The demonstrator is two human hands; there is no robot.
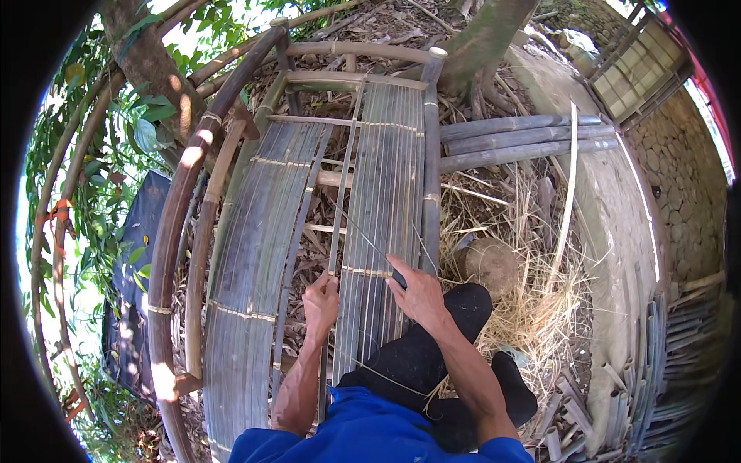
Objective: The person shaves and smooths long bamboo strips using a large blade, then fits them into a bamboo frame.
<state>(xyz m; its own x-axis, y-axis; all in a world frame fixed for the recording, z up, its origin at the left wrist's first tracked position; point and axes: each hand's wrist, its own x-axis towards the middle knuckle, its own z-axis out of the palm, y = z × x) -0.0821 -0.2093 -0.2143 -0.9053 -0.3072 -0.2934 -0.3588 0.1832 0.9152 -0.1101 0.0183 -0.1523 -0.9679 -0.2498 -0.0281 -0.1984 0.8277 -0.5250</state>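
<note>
A long bamboo bench [378,177] stretches away in front of me, its split slats bound crosswise with pale ties. My left hand [322,305] is closed on a narrow bamboo slat [337,208] beside the open gap along the middle. To its right, my right hand [417,292] grips a knife [398,278] with a dark handle. Its thin, straight blade points up and left across the slats; the tip is hard to make out. A thin, pale binding strip [386,378] curves over my dark-trousered leg.
A curved bamboo rail [166,255] borders the bench on the left, beside leafy plants. To the right lie bamboo poles [532,140], straw-like shavings [532,301] and a round wooden stump [491,266]. Cut bamboo pieces [567,413] are heaped at lower right. A tree trunk [482,46] rises behind.
</note>
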